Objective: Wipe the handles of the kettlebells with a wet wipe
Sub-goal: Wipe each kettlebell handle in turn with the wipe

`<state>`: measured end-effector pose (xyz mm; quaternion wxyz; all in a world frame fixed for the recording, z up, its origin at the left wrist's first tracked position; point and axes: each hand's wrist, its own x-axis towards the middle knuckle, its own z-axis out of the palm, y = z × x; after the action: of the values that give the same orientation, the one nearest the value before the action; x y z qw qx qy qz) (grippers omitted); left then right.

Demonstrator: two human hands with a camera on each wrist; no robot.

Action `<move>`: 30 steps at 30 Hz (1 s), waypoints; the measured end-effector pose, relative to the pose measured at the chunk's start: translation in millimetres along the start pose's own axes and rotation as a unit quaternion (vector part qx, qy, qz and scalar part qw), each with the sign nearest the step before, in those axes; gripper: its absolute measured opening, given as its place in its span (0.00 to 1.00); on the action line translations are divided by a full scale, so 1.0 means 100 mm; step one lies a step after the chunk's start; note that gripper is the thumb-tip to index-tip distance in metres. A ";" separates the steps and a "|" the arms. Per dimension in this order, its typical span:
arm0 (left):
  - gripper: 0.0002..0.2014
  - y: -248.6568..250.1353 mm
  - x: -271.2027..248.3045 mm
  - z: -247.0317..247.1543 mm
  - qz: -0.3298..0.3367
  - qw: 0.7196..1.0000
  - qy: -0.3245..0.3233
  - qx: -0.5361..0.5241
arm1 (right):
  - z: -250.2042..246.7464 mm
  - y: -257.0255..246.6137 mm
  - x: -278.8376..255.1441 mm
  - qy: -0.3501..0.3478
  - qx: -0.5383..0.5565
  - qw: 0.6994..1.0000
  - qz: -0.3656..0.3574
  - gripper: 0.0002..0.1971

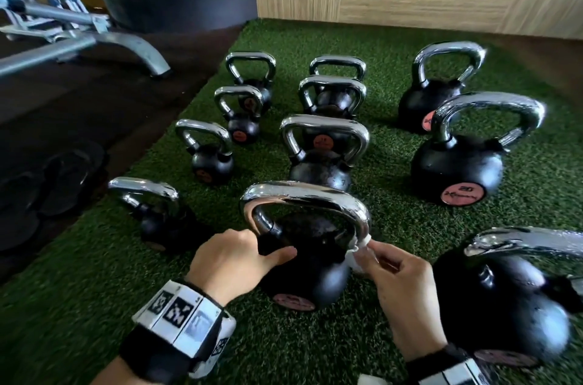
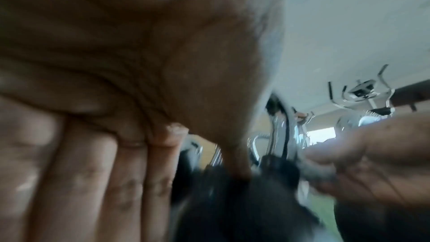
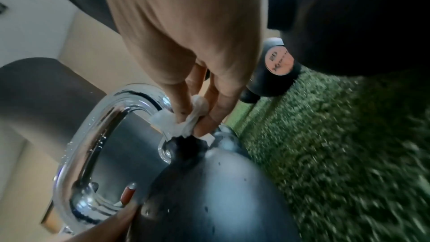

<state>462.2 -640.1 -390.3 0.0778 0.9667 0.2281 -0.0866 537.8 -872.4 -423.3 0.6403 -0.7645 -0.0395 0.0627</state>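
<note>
I take the nearest centre kettlebell as my reference; it stands upright on the green turf mat, pink label facing me. My left hand is set against its left shoulder, at the base of the left leg of the chrome handle, thumb laid across the black body. The fingers lie behind the body in the head view, and the left wrist view is too blurred to settle whether they wrap the handle leg or merely press; I cannot tell the grip there.

My right hand holds a crumpled white wet wipe in a narrow pinch between thumb and fingertips. The wipe is pressed on the right leg of the handle, just above where the chrome meets the black body. Water droplets show on the handle and on the body in the right wrist view.

Just right of the reference kettlebell stands a larger kettlebell, blurred. Beyond and right of the reference is one marked 20. Directly behind it is a row of three more, the closest touching none that I can see. To the left of the reference a smaller kettlebell stands on the mat edge. Further left, off the mat, a grey bench frame rests on the dark floor.
</note>
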 end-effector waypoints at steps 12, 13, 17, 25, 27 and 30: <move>0.25 0.28 -0.24 -0.28 0.150 0.728 -0.169 -0.648 | -0.08 -0.79 -0.26 -0.133 -0.087 0.973 -0.169 0.13; 0.24 0.28 -0.26 -0.27 0.157 0.717 -0.171 -0.658 | -0.05 -0.81 -0.27 -0.118 -0.092 0.971 -0.188 0.14; 0.18 0.28 -0.28 -0.27 0.171 0.711 -0.129 -0.670 | 0.04 -0.81 -0.21 -0.004 -0.149 0.952 -0.266 0.20; 0.15 0.20 -0.28 -0.49 0.235 0.776 0.205 -0.549 | 0.02 -0.39 -0.04 0.029 -0.057 0.962 -0.267 0.35; 0.16 0.22 -0.22 -0.53 0.244 0.808 0.299 -0.446 | 0.06 -0.15 0.07 -0.027 -0.006 0.987 -0.156 0.37; 0.15 0.33 -0.16 -0.55 0.251 0.858 0.341 -0.291 | 0.22 0.15 0.18 -0.106 0.047 0.990 -0.080 0.34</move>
<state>470.0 -665.5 -330.0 0.2915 0.8935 0.0051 0.3415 552.1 -850.9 -442.9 0.6706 -0.7171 -0.1651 0.0940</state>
